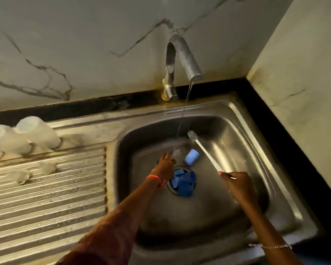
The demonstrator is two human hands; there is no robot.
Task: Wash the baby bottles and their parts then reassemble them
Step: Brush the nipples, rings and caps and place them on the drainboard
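Gripping the white brush (204,150) by its handle end with the right hand (237,185), bristles up near the tap stream. Reaching the left hand (165,165) into the water; too blurred to tell whether pinching anything. Just beyond the left fingers, a blue cap (191,157); beside that wrist, more blue parts (183,183) heaped over the drain. Could well clog the outflow there, or lose a wet piece from slick fingers.
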